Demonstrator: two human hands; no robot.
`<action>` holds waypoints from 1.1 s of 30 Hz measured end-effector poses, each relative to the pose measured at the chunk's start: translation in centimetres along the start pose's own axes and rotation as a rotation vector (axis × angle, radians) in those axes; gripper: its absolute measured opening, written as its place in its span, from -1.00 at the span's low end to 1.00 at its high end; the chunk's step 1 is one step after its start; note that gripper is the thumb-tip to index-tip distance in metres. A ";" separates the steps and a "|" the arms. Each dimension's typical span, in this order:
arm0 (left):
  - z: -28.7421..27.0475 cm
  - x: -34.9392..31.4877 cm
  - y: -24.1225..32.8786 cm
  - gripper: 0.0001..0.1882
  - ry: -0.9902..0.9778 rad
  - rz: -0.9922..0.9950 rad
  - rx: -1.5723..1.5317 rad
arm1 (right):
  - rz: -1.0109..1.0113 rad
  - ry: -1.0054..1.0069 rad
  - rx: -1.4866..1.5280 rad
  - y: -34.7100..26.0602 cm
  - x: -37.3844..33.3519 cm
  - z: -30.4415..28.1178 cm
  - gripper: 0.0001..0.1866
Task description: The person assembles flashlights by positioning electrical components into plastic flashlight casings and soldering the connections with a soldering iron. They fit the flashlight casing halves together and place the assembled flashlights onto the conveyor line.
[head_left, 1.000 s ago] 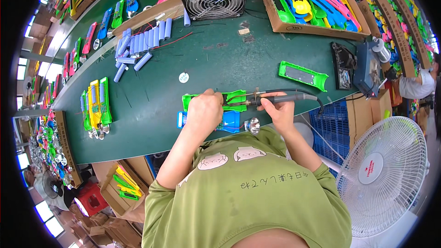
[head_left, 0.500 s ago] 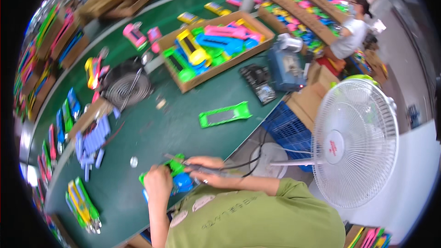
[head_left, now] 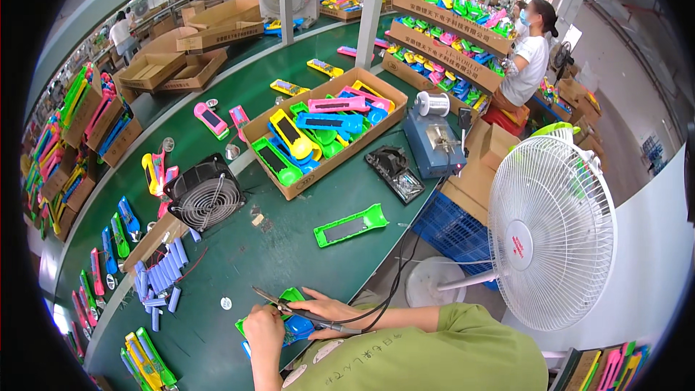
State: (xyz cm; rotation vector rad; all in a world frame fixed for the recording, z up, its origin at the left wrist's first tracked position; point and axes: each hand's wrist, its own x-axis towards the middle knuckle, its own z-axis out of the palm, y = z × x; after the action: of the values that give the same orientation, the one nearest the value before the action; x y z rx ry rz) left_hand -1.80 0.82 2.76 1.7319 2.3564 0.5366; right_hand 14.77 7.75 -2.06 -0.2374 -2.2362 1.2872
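Bench (head_left: pixel 289 253), L to R: blue cells (head_left: pixel 165 268) lay toward the far edge; grouped yellow and green cases (head_left: pixel 148 362) lay nr. the L end.

L hand (head_left: pixel 263 327): fingers curled over the green case (head_left: pixel 292 295), hiding its mid-section; whether this grip pinched anything could not be determined. Green case pos.: nr. the bench's near edge, beneath L grip; L hand was the nearer. Long axis ran approx. along that edge.

Soldering iron (head_left: pixel 308 315): slanted across the case axis, tip toward the far L; contact w/ case not determinable. Blue case (head_left: pixel 298 326): just beside the green one, near-edge side. R hand (head_left: pixel 333 307): grip closed around the iron's handle, R of the L hand. Second green case (head_left: pixel 351 226): well apart, farther R, nr. the near edge.

Markings, L to R: round white label (head_left: pixel 226 303), print too small to read; open carton (head_left: pixel 318 174), small dark mark; shirt (head_left: pixel 434 369), one handwritten-style line; stacked cartons (head_left: pixel 449 51), dark printed characters; fan (head_left: pixel 519 245), red hub lettering.
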 end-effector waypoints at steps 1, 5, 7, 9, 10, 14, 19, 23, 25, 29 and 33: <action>-0.1 0.0 0.0 -0.96 -0.011 0.011 -0.007 | -0.002 -0.001 -0.016 0.0 0.0 0.0 -0.15; -0.3 -0.3 -0.3 -0.95 -0.031 0.038 -0.002 | -0.002 -0.001 0.029 0.2 -0.2 0.1 -0.16; -0.4 -1.0 -0.7 -0.93 -0.021 0.100 -0.085 | -0.017 -0.014 0.012 0.3 -0.3 0.1 -0.17; -0.6 -2.2 -1.1 -0.92 0.168 0.133 -0.094 | -0.013 -0.014 0.001 0.3 -0.2 -0.1 -0.20; -0.7 -2.9 -1.4 -0.90 0.329 0.144 -0.097 | -0.023 -0.020 -0.011 0.3 -0.1 -0.2 -0.20; -0.9 -6.6 -2.5 -0.63 0.358 0.251 0.073 | 0.020 -0.043 -0.037 0.5 0.9 -1.5 -0.22; 1.7 -6.9 -3.1 -0.67 0.307 0.317 -0.049 | 0.073 -0.081 -0.076 0.4 2.1 -2.5 -0.23; 3.9 -5.9 -2.6 -0.80 0.443 0.162 -0.079 | 0.103 -0.084 -0.076 0.4 2.5 -2.6 -0.23; 4.3 -5.5 -2.1 -0.79 0.416 0.088 -0.151 | 0.108 -0.066 -0.071 0.5 2.5 -2.5 -0.24; 4.0 -4.6 -1.0 -0.83 0.507 0.116 -0.344 | 0.070 -0.027 -0.111 0.3 2.5 -2.3 -0.24; 3.1 -4.1 0.0 -0.84 0.458 0.223 -0.219 | 0.140 -0.050 -0.059 -0.1 2.5 -2.4 -0.27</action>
State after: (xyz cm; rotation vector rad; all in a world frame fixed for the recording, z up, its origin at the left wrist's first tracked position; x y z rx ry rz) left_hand 0.56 -2.47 -0.45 1.9386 2.2635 1.2994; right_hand 14.05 10.49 -0.07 -0.3944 -2.3372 1.3133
